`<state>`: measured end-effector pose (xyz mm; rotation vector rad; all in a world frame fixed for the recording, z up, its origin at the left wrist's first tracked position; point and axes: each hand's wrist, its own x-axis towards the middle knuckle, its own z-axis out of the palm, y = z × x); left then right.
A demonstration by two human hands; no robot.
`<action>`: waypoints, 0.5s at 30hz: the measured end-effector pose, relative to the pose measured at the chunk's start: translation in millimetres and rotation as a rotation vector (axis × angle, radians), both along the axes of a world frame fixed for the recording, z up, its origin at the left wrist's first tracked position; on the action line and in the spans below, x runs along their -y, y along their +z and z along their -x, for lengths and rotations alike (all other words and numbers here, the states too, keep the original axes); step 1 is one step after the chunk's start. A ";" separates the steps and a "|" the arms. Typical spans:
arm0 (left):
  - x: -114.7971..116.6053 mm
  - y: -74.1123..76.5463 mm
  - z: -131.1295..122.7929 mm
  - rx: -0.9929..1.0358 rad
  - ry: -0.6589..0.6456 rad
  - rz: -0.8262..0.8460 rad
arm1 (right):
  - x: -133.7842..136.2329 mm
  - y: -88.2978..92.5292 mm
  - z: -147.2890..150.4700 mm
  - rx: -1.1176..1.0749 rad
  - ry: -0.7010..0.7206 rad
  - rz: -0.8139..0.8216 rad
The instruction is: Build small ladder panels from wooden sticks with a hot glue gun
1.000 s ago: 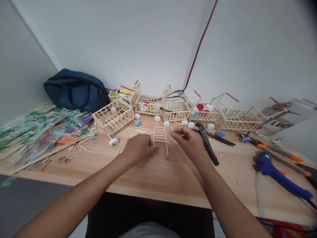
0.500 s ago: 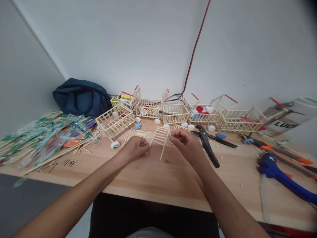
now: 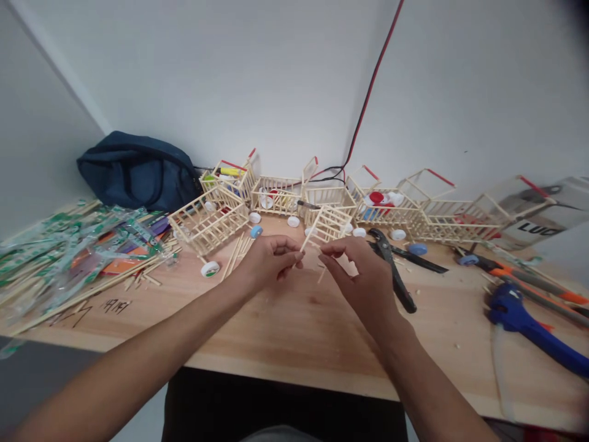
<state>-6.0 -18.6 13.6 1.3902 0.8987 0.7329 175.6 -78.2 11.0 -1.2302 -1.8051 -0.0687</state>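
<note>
A small ladder-like panel of wooden sticks (image 3: pixel 326 226) is held up above the wooden table (image 3: pixel 285 331), tilted toward the far right. My left hand (image 3: pixel 269 261) pinches one of its long side sticks near the lower end. My right hand (image 3: pixel 363 276) is closed in a pinch at the panel's lower right edge; what it grips there is too small to make out. Both hands are over the middle of the table, in front of a row of stick-built carts (image 3: pixel 381 209).
Black pliers (image 3: pixel 393 273) lie just right of my right hand. Blue-handled (image 3: pixel 529 322) and orange-handled tools (image 3: pixel 524 276) lie at the far right. Loose sticks and green wrappers (image 3: pixel 69 252) cover the left side. A dark blue bag (image 3: pixel 138 172) sits by the wall. Bottle caps (image 3: pixel 210 268) are scattered about.
The stick panel lay flat on the table a second ago. Both hands lifted it and tilted it up toward the carts; my left hand now grips its side stick.
</note>
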 end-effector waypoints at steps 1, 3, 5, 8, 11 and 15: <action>0.4 -1.4 -0.3 0.029 0.016 0.016 | -0.7 -1.0 -0.3 0.037 -0.003 -0.010; 1.3 -4.9 0.1 0.072 0.040 0.045 | -1.6 -2.4 -0.6 0.107 -0.012 -0.024; 2.0 -7.9 1.5 0.101 0.045 0.070 | -2.2 -3.4 -0.2 0.156 -0.029 -0.028; 1.9 -9.3 3.7 0.121 0.030 0.088 | -2.3 -4.7 1.0 0.189 -0.056 -0.032; 1.7 -8.7 4.7 0.126 0.030 0.087 | -2.2 -5.8 2.0 0.202 -0.087 -0.056; 3.2 -8.6 4.5 0.127 0.045 0.070 | -2.2 -6.6 2.1 0.239 -0.120 -0.066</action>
